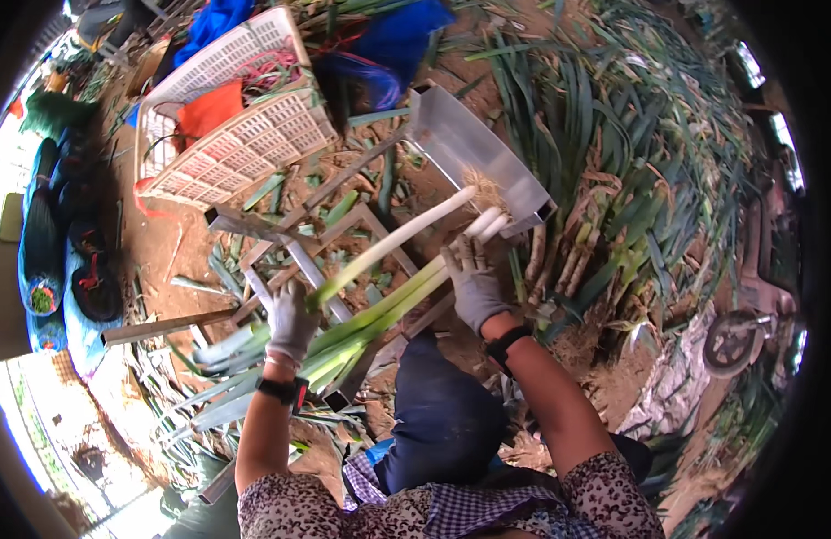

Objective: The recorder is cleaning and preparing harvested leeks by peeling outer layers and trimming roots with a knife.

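Both my hands wear pale grey gloves. My left hand [292, 322] is closed round the green part of a single leek [393, 242], whose white root end points up and right to a metal trough. Below it, several more leeks [397, 304] lie side by side across a metal frame [370, 220]. My right hand [476, 280] grips these near their white ends, fingers bent over the stems; the thumb is hard to make out. The roots of the leeks rest at the open lower end of the metal trough [460, 130]. Leek leaves [222, 359] trail out past my left wrist.
A cream plastic crate [245, 148] holding orange and pink material stands at the upper left. A large heap of leeks [613, 171] covers the right side. Blue-wrapped bundles [43, 242] lie at the far left. A wheel [731, 346] shows at the right edge. Leaf scraps litter the ground.
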### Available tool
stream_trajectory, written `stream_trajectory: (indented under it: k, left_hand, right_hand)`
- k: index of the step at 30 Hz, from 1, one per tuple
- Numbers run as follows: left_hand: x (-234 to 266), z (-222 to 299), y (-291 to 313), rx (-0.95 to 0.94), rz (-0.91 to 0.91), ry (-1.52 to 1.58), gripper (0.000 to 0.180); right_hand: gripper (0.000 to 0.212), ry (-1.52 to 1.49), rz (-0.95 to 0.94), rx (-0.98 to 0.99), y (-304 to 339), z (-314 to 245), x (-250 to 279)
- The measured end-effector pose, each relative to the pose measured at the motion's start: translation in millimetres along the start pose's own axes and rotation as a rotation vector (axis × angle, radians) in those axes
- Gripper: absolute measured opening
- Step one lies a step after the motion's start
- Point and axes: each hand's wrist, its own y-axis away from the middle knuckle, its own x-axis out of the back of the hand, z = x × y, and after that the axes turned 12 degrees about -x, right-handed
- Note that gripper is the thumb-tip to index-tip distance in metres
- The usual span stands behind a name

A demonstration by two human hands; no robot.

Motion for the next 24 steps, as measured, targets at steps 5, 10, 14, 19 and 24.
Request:
stream_trajectory:
  k: [5,10,14,19,24]
  left_hand:
    - [14,27,18,0.25,-0.377,0.442,0.06]
    - [-5,18,26,0.185,-0.287,0.61,0.053]
    - [-22,13,44,0.213,-0.31,0.643,0.052]
    - [-17,23,26,0.15,-0.395,0.572,0.047]
    - [-29,27,9,0.14,-0.444,0.478,0.045]
  right_hand:
    - [0.057,-0.01,0.029,-0.003,2,0,0]
    - [0.059,-0.032,0.002,-0.042,-1,-6,12]
    - [0.07,-0.319,0.125,-0.014,-11,-15,29]
    - [0.07,-0.362,0.186,0.225,-35,-37,16]
    - [0.074,-0.154,-0.078,0.128,-61,-47,-6]
